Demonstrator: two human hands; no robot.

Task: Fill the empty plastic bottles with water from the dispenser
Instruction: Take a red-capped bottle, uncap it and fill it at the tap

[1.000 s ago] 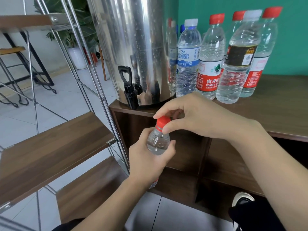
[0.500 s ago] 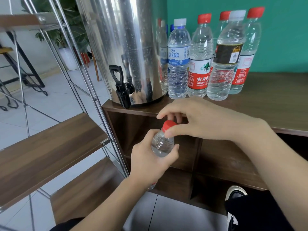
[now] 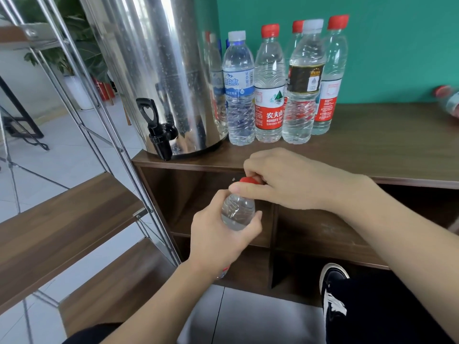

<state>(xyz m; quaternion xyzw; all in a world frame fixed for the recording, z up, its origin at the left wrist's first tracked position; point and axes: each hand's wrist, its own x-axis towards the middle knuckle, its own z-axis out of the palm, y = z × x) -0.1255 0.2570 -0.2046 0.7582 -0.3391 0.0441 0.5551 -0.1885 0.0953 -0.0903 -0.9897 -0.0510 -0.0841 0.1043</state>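
**Capped bottle held in front of the surface**

Head view: my left hand (image 3: 218, 234) wraps around the body of a clear plastic bottle (image 3: 238, 212), holding it upright in the air just in front of the wooden surface (image 3: 372, 145). My right hand (image 3: 285, 180) sits on top of it, thumb and fingers pinching the red cap (image 3: 248, 180). Both hands are clenched on the one bottle, and water shows in its upper part.

Beyond my hands and to their left stands the steel dispenser (image 3: 159, 70), with its black tap (image 3: 159, 135) overhanging the surface's edge; nothing lies between the tap and the bottle I hold. Straight past my right hand, a cluster of bottles (image 3: 278, 90) stands against the green wall: I count five clearly, three with red caps and two with white, and more are half hidden behind the dispenser. Far right of my right hand, one red-capped bottle (image 3: 447, 100) lies blurred at the picture's edge.

Left of my left hand are the wooden shelves (image 3: 62, 227) of a metal rack. Below my right forearm, one shoe (image 3: 332, 279) rests on the floor.
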